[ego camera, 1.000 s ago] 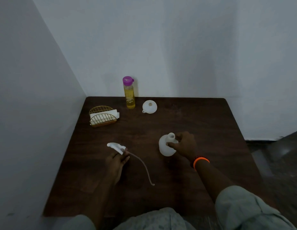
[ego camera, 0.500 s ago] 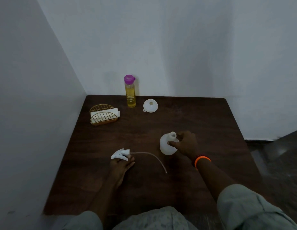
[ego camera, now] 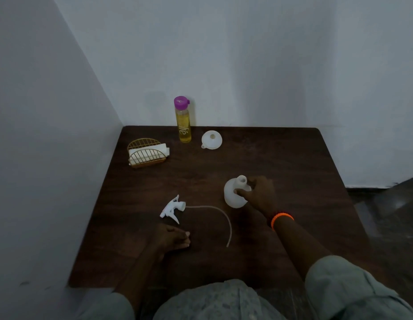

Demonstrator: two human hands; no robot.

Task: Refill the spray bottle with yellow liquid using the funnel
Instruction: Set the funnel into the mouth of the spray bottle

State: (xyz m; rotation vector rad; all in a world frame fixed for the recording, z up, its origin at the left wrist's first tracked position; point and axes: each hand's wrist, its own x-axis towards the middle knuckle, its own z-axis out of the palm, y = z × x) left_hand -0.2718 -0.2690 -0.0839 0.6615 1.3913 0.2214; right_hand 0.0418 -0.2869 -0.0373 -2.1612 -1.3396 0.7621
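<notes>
The white spray bottle [ego camera: 232, 192] stands uncapped on the dark wooden table [ego camera: 281, 162]; my right hand [ego camera: 258, 194] grips its side and neck. Its white trigger head [ego camera: 172, 209] lies on the table to the left, the thin dip tube [ego camera: 214, 210] curving away to the right. My left hand [ego camera: 172, 237] rests on the table just in front of the head, apart from it and holding nothing. At the back stand a clear bottle of yellow liquid with a purple cap [ego camera: 183, 120] and a white funnel [ego camera: 211, 139].
A gold wire holder with white napkins [ego camera: 146, 153] sits at the back left. Walls close off the table's left and far sides. The floor [ego camera: 390, 215] drops away beyond the right edge.
My left hand has let go of the trigger head and drawn back toward me. The head now lies on the table. My right hand keeps its hold on the bottle.
</notes>
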